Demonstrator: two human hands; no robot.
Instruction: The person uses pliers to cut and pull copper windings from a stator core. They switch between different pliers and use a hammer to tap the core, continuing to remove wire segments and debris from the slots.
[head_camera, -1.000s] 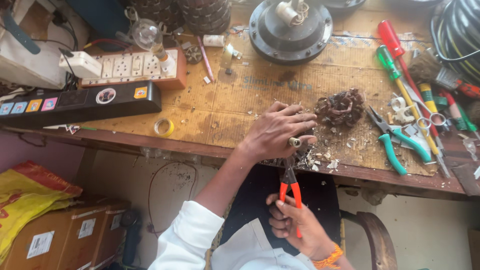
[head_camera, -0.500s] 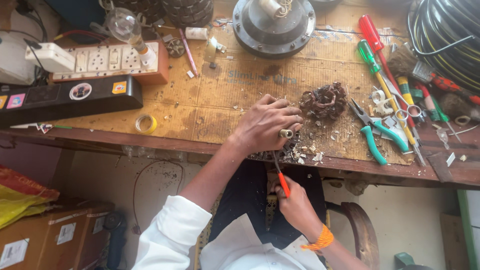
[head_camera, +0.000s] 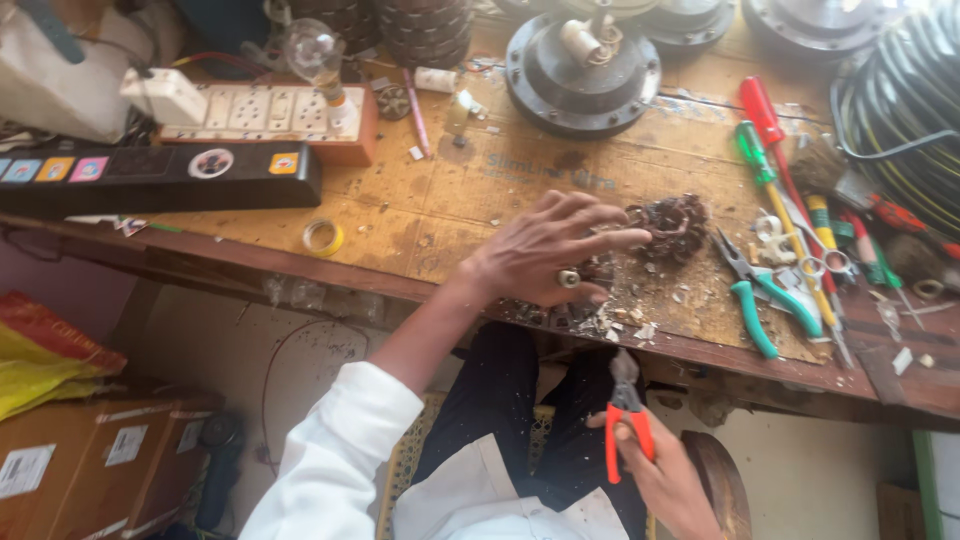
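Observation:
My left hand (head_camera: 548, 250) lies on the wooden workbench (head_camera: 440, 215), fingers spread over small dark metal pieces near the front edge. A ring shows on one finger. Its fingertips reach toward a tangled clump of dark copper wire (head_camera: 672, 225). My right hand (head_camera: 662, 475) is below the bench edge over my lap, closed on the orange-handled pliers (head_camera: 626, 415), whose jaws point up toward the bench. Pale scraps and debris (head_camera: 640, 322) are scattered beside my left hand.
Green-handled pliers (head_camera: 765, 305), scissors, and red and green screwdrivers (head_camera: 765, 140) lie at the right. A round motor housing (head_camera: 583, 65) stands at the back. A switch board (head_camera: 270, 115), long black box (head_camera: 160, 175), tape roll (head_camera: 323, 237) and black cable coil (head_camera: 905, 100) sit around.
My right hand has pulled the pliers down and away from the bench edge. My left hand has opened and flattened over the pieces. The view has shifted closer and leftward.

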